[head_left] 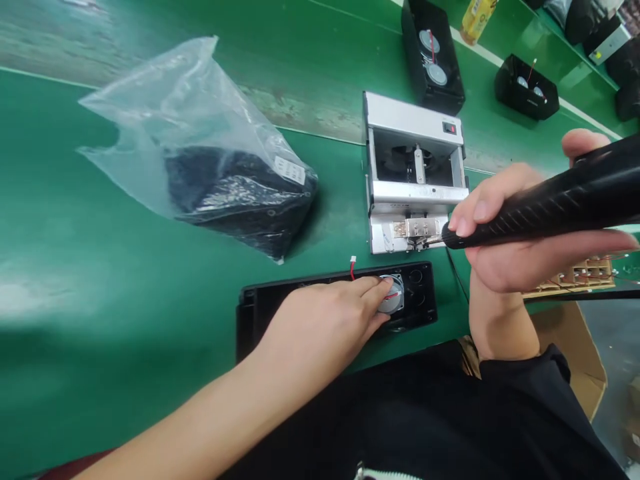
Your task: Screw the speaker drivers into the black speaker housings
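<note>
My left hand [333, 313] has its fingers and thumb around a round grey speaker [393, 297] that sits in a long black plastic housing [419, 303]. A red wire [353, 268] with a white plug sticks up behind my fingers. My right hand [520, 247] grips a black electric screwdriver [550, 203], held nearly level. Its bit reaches the front pick-up block of a silver screw feeder [417, 193]; whether a screw is on the tip is too small to tell. My left palm and wrist hide part of the housing.
A clear plastic bag [200, 113] with a black item inside lies at left on the green bench [120, 280]. Farther back are two black speaker housings [440, 90] [525, 100] and a yellow bottle [477, 20]. A divided cardboard tray [585, 277] and a carton [575, 347] are at right.
</note>
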Action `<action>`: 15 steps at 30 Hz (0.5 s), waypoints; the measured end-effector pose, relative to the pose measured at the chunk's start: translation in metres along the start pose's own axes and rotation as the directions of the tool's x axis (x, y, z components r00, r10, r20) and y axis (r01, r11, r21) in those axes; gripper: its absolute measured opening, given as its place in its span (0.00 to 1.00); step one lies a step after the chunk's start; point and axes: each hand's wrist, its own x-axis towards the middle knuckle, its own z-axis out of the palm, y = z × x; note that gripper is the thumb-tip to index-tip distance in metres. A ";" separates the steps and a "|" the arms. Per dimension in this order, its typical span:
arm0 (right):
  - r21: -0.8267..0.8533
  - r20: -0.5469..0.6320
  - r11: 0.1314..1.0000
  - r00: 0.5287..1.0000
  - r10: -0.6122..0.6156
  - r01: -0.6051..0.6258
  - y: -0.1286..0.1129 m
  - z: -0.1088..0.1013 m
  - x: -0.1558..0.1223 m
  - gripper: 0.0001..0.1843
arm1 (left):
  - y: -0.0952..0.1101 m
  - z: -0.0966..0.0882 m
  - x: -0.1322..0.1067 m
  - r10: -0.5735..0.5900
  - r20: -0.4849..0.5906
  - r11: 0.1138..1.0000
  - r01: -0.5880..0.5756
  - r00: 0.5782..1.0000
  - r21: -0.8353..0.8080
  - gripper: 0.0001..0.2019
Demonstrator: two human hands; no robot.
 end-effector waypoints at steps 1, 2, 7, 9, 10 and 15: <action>-0.037 0.014 0.999 1.000 -0.005 0.005 0.000 0.006 -0.001 0.46 | 0.001 0.000 0.001 -0.011 0.016 1.000 0.011 1.000 -0.003 0.20; -0.065 0.015 0.998 1.000 -0.017 0.018 0.000 0.011 -0.002 0.49 | 0.002 0.000 0.002 -0.022 0.030 1.000 0.022 0.999 -0.009 0.20; 0.036 -0.077 0.989 0.987 -0.139 0.142 -0.002 0.024 -0.007 0.42 | 0.004 -0.002 0.005 -0.043 0.058 0.998 0.046 0.997 -0.044 0.19; 0.047 -0.075 0.985 0.984 -0.164 0.168 -0.004 0.028 -0.006 0.38 | 0.005 -0.002 0.006 -0.049 0.057 0.997 0.052 0.997 -0.057 0.19; 0.035 -0.069 0.984 0.983 -0.172 0.175 -0.004 0.029 -0.006 0.39 | 0.005 -0.002 0.006 -0.051 0.056 0.996 0.054 0.997 -0.064 0.19; 0.070 -0.063 0.981 0.982 -0.176 0.180 -0.005 0.032 -0.003 0.39 | 0.006 -0.003 0.008 -0.040 0.066 0.997 0.044 0.997 -0.067 0.18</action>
